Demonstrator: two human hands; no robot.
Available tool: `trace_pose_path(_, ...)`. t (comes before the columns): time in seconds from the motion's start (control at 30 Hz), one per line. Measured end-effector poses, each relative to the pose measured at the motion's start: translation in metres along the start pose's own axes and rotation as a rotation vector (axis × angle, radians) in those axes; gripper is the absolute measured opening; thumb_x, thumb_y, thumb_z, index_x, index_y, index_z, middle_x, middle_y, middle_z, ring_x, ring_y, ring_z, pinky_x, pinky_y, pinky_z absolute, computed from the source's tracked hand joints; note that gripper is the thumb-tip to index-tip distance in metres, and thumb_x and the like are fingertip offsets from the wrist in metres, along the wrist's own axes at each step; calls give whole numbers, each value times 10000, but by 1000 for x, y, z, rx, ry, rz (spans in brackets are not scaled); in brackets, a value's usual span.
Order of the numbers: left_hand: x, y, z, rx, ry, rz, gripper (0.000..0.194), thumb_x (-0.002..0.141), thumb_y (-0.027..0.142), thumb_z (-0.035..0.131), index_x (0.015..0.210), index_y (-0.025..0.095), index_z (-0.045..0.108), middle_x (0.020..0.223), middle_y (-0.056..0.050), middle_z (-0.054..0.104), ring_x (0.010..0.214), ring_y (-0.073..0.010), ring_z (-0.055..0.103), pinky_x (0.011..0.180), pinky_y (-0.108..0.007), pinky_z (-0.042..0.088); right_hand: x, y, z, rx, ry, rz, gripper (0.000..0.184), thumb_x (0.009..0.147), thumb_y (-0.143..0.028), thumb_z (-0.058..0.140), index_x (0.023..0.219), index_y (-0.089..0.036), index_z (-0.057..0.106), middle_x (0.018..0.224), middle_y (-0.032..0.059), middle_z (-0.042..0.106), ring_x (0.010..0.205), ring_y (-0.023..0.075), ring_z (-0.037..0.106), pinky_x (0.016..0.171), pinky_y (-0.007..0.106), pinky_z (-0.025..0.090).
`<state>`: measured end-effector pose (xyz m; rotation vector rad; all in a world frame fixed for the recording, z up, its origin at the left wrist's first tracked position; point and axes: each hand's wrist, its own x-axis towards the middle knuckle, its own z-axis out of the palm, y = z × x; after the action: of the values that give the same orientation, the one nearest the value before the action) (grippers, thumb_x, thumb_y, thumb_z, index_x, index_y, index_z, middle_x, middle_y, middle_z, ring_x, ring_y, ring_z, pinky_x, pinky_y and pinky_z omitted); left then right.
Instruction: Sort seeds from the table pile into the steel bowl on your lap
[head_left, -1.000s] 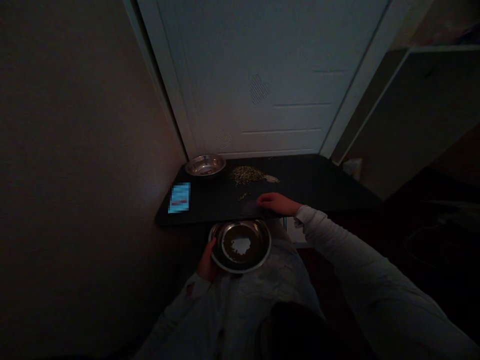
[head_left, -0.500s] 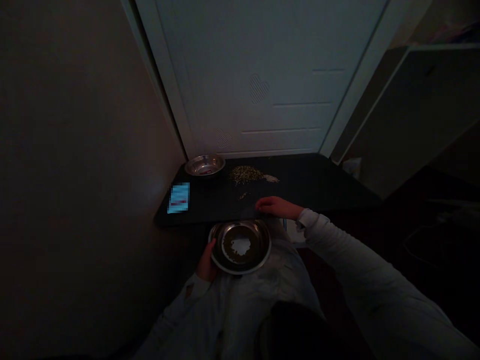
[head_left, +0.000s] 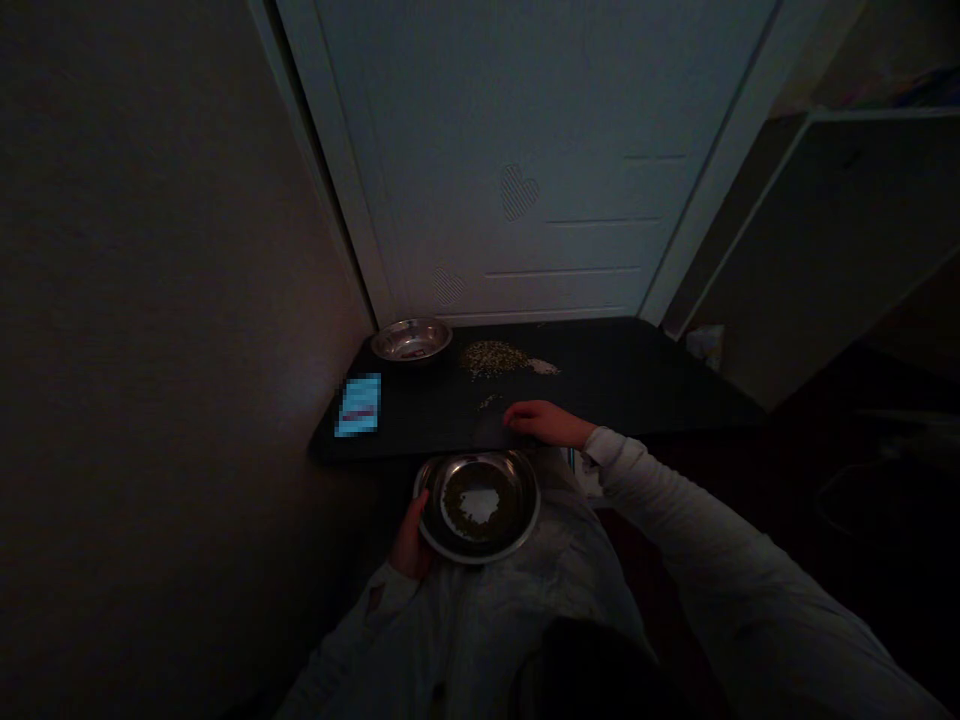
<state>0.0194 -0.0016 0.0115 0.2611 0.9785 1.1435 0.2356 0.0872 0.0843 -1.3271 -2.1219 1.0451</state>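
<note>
My left hand (head_left: 411,540) grips the left rim of a shiny metal bowl (head_left: 480,556), thumb over the edge. The bowl rests on my lap, just under the table's front edge, with small dark greenish grains (head_left: 491,515) spread around its bottom. Above its far rim, my right hand (head_left: 551,422) is at the table's front edge, fingers bent down and together; whatever they pinch is hidden. A few loose grains (head_left: 491,401) lie just beyond those fingers. Farther back are a mixed heap of grains (head_left: 491,358) and a small pale pile (head_left: 544,367).
The dark table (head_left: 645,390) stands against a white door (head_left: 585,120). A second metal bowl (head_left: 412,355) sits at its back left, with a blue pixelated rectangle (head_left: 358,405) in front. A wall (head_left: 187,300) closes the left side.
My right hand has shifted slightly left along the table edge. My left hand keeps its hold on the bowl. Everything sits a little lower in view.
</note>
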Motion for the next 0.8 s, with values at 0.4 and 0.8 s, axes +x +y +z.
trace_pose_path(0.4,1,-1,-3,-51,-23,-30,211,704,302,464,766,191,632,798,-42,679,1119,-185,386,976,-302,233,9,7,-6,-21,156,4,233,691,-208,400,835,-139,569,763,8,559,672,99,464,652,224,359)
trace_pose_path(0.8,2,-2,-6,-69,-48,1,211,690,301,490,779,182,639,796,-39,681,1069,-190,445,968,-301,233,30,-6,11,-158,85,-35,229,727,-220,400,851,-136,574,846,40,588,761,124,502,715,242,367)
